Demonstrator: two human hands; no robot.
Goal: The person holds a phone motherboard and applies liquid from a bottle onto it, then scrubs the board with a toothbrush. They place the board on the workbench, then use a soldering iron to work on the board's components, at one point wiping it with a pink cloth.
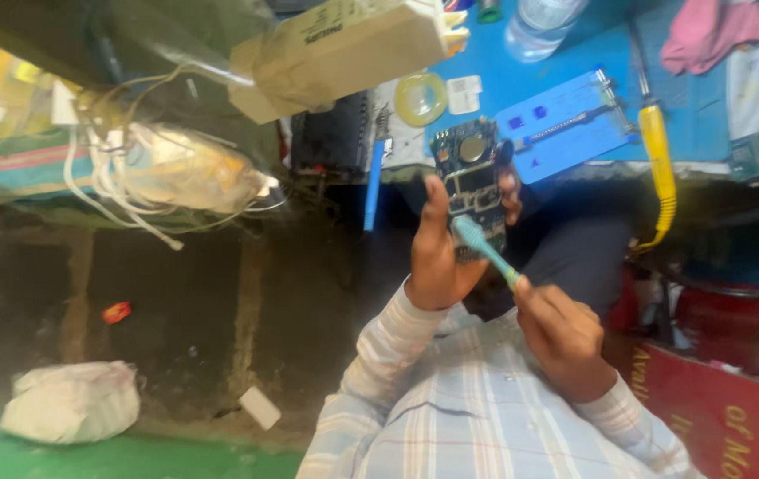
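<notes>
1. The left hand grips a phone circuit board, thumb up its near edge and fingers wrapped round the far side, holding it upright above the person's lap.
2. The right hand is closed round the handle of a teal toothbrush, whose bristle end lies against the lower part of the board.
3. Behind, a blue work mat carries a roll of tape and a yellow-handled tool.
</notes>
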